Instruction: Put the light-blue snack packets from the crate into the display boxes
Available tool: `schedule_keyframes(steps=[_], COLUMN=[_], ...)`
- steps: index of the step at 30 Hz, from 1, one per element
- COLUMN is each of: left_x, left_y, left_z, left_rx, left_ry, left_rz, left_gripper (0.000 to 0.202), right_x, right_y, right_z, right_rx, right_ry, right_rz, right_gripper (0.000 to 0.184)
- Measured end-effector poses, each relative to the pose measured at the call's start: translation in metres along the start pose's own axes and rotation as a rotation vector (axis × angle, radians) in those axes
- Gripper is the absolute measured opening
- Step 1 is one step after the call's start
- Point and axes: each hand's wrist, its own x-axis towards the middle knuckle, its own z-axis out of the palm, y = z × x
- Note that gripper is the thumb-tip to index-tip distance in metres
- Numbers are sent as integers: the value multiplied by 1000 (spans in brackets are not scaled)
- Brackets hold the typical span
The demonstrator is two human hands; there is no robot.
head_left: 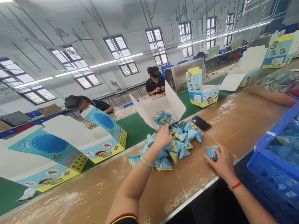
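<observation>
While the right hand [221,160] curls its thumb and fingers partly closed around a small blue, pyramid-shaped film packet [212,153], the left hand [164,137] reaches farther forward, its fingers bent down over a heap of similar blue-and-yellow film packets [179,144]. Its fingertips are partly hidden, so I cannot tell how far apart they are or whether they grip anything. The heap spreads under and around these left fingers on a brown, glossy tabletop [191,179]. Just beyond them stands an open carton with white inner flaps [149,109], more packets lying at its mouth. Between the two hands, but ahead of the right fingers, lies a flat black smartphone [201,123], near the heap's edge. To the right of the right fingers is a blue plastic crate [257,151] containing packets. Well left of the left fingers stands a printed light-blue-and-yellow cardboard box [105,151].
</observation>
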Motion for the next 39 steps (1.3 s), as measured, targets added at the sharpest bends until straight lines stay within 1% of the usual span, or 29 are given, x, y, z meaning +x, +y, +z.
schedule_keyframes(steps=[5,9,15,20,25,31,35,39], left_x=[-7,-15,-24,-26,-24,-17,-9,0], left_y=[-8,-15,-23,-24,-27,-32,-41,-58], left_z=[-7,-11,-8,-5,0,1,-7,-20], left_rx=[18,45,68,86,80,65,31,-15], left_ry=[31,56,-50,-85,-99,-57,-10,36], left_rz=[-34,-95,-177,-188,-168,-206,-243,-269], left_gripper=[59,58,66,67,67,66,60,50], right_x=[0,0,-1,0,0,3,6,5], right_y=[-3,-5,-5,-3,-1,2,6,3], right_z=[-1,-3,-4,-4,-2,-1,-1,-3], right_rx=[4,-9,-17,-31,-25,-33,-48,-59], right_ry=[-4,9,18,34,19,19,26,41], right_rz=[10,-6,-16,-50,-33,-27,-50,-70], right_gripper=[41,43,46,48,49,49,50,51])
